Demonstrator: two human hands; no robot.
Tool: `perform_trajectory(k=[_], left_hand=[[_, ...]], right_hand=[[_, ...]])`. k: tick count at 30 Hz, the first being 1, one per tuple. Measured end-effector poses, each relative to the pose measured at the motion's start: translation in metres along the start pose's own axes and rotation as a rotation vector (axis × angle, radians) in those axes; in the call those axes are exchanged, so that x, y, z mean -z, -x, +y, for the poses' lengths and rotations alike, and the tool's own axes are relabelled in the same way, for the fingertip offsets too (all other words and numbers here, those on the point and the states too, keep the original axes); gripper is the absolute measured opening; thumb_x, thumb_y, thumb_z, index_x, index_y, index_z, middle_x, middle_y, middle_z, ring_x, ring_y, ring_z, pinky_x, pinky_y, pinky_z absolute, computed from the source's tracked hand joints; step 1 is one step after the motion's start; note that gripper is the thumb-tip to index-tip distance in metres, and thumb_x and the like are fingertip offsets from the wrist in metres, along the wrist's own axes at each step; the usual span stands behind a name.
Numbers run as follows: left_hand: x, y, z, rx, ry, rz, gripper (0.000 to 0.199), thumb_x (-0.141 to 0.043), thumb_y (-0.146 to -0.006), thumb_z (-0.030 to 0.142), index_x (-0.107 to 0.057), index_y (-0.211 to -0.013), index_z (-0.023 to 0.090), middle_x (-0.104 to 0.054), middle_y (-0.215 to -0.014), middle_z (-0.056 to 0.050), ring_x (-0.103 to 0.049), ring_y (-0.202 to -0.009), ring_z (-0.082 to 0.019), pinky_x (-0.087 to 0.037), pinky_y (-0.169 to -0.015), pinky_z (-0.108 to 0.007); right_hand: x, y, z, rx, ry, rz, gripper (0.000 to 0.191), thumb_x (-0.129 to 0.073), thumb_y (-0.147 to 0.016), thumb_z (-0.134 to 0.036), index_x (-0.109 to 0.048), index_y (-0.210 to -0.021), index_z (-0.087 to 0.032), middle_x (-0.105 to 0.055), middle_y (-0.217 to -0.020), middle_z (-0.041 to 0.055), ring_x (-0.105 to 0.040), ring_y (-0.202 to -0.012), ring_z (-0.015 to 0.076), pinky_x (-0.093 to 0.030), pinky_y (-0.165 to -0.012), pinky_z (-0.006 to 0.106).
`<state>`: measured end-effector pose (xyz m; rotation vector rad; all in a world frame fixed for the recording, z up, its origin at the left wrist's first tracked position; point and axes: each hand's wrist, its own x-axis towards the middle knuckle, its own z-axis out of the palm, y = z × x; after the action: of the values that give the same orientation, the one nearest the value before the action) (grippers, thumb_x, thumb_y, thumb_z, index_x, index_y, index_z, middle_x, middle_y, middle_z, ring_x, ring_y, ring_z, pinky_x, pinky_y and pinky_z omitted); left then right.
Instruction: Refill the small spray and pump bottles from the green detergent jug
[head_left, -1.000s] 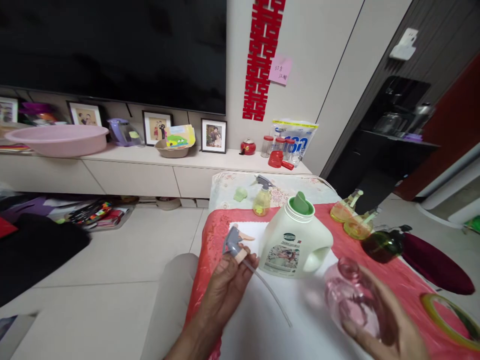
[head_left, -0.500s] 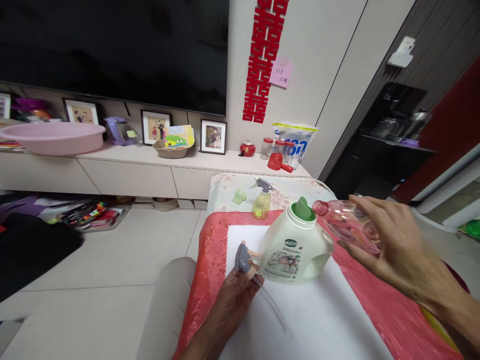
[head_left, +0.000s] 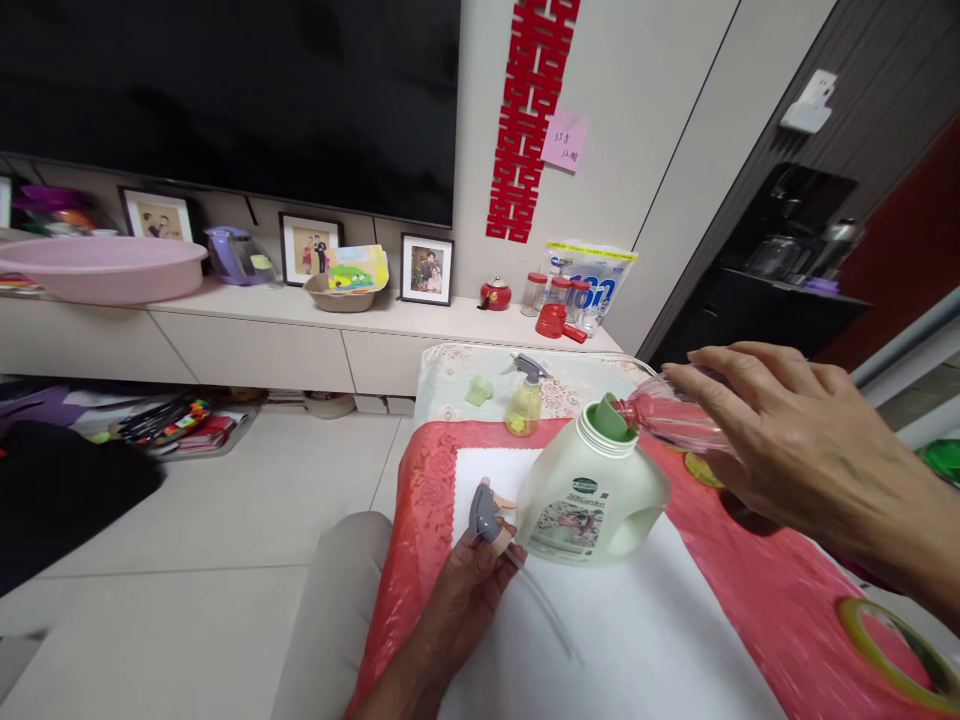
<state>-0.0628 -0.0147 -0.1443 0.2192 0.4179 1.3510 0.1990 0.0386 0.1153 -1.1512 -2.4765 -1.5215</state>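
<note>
My left hand (head_left: 474, 590) is closed around the collar of a grey and peach spray nozzle (head_left: 487, 515), whose clear tube slants down over the white sheet (head_left: 622, 630). With my right hand (head_left: 795, 430) I grip a clear pink bottle (head_left: 671, 412), tipped nearly level. Its threaded mouth is at the green spout of a pale green detergent jug (head_left: 592, 500); I cannot tell whether any liquid is flowing. The jug stands uncapped on the sheet. Behind it is a small yellow spray bottle (head_left: 523, 408) with a grey head.
A red plastic cover (head_left: 427, 490) lies under the sheet. A light green object (head_left: 478, 391) rests on the floral cloth. On the right is a roll of yellow tape (head_left: 896, 650). Jars, a red scoop (head_left: 551, 320) and a pouch (head_left: 592, 275) stand on the cabinet behind.
My right hand has raised the pink bottle's base and brought its mouth to the jug's spout. The tape roll on the right has come into view. My left hand stays about where it was.
</note>
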Motion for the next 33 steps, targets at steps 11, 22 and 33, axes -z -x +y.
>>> perform_trajectory(k=[11,22,33], left_hand=[[-0.003,0.001,0.0,0.008,-0.001,0.0,0.069,-0.097,-0.065,0.022,-0.068,-0.127,0.03,-0.069,-0.102,0.0,-0.065,-0.089,-0.012,-0.054,-0.089,-0.028],[0.0,0.001,-0.003,0.006,-0.003,-0.003,0.064,-0.094,-0.068,0.019,-0.069,-0.126,0.028,-0.071,-0.103,-0.001,-0.066,-0.088,-0.012,-0.056,-0.088,-0.028],[0.001,0.001,-0.002,0.021,-0.023,-0.007,0.044,-0.096,-0.065,0.026,-0.073,-0.102,0.021,-0.072,-0.098,0.0,-0.069,-0.084,-0.013,-0.058,-0.087,-0.03]], right_hand=[[0.03,-0.022,-0.002,0.128,0.05,0.08,0.039,-0.022,-0.104,-0.015,-0.058,-0.122,-0.014,-0.056,-0.128,0.015,-0.051,-0.121,0.0348,-0.041,-0.078,0.045],[0.038,-0.027,0.0,0.238,-0.014,0.174,0.05,-0.02,-0.1,-0.002,-0.042,-0.143,-0.016,-0.049,-0.144,0.0142,-0.047,-0.134,0.0324,-0.042,-0.098,0.057],[0.016,0.011,-0.003,-0.132,0.043,0.049,0.042,-0.033,-0.099,-0.031,-0.055,-0.134,-0.02,-0.055,-0.132,0.0141,-0.052,-0.119,0.038,-0.044,-0.09,0.059]])
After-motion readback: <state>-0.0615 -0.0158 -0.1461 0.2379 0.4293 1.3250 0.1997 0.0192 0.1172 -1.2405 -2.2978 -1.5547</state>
